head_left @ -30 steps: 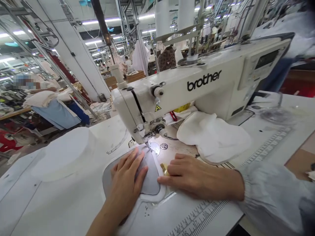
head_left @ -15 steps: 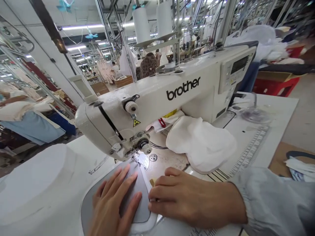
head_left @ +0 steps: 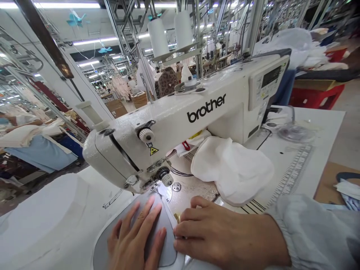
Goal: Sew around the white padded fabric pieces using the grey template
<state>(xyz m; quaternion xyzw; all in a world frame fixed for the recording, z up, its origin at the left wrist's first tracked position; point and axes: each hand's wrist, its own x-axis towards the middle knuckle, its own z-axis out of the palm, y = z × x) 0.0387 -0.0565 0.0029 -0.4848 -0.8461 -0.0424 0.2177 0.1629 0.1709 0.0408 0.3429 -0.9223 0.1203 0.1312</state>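
My left hand (head_left: pixel 135 242) lies flat with fingers stretched out on a grey fabric piece (head_left: pixel 163 240) that sits on white cloth under the needle (head_left: pixel 157 192) of a white Brother sewing machine (head_left: pixel 180 123). My right hand (head_left: pixel 216 236) rests beside it on the right, fingers curled and pressed against the fabric's edge. A small brass-coloured piece (head_left: pixel 177 217) shows just by its fingertips; I cannot tell whether the fingers hold it.
A heap of white fabric pieces (head_left: pixel 233 168) lies right of the needle plate. A white stack (head_left: pixel 42 217) stands at left. A clear dish (head_left: pixel 295 131) and ruler markings (head_left: pixel 292 172) are on the table's right. Thread cones (head_left: pixel 168 33) stand above. Another person works at far left.
The view has dropped closer to the machine. Both hands have stayed on the grey piece, which has edged slightly further under the needle.
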